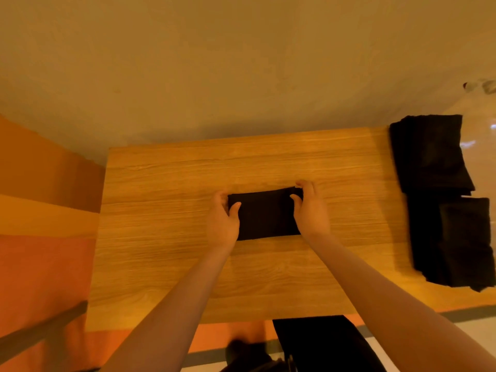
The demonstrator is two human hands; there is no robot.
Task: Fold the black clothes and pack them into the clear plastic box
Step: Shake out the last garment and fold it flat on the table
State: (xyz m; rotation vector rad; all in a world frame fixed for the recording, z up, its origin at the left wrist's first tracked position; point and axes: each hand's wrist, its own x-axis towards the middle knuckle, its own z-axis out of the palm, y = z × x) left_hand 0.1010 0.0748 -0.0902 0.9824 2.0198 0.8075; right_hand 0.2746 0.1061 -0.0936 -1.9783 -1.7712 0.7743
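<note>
Wooden table [166, 237] bears a folded black garment [264, 214], long axis running left to right between the fingers, left hand [222, 218] and right hand [311, 210] each pinching one short end with curled fingers; no readable label visible.

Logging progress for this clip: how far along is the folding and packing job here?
Done: two folded black stacks lie at the table's right edge. In hand: left hand and right hand each grip an end of a small folded black garment. Left: packing; the clear plastic box is only partly visible at far right.
</note>
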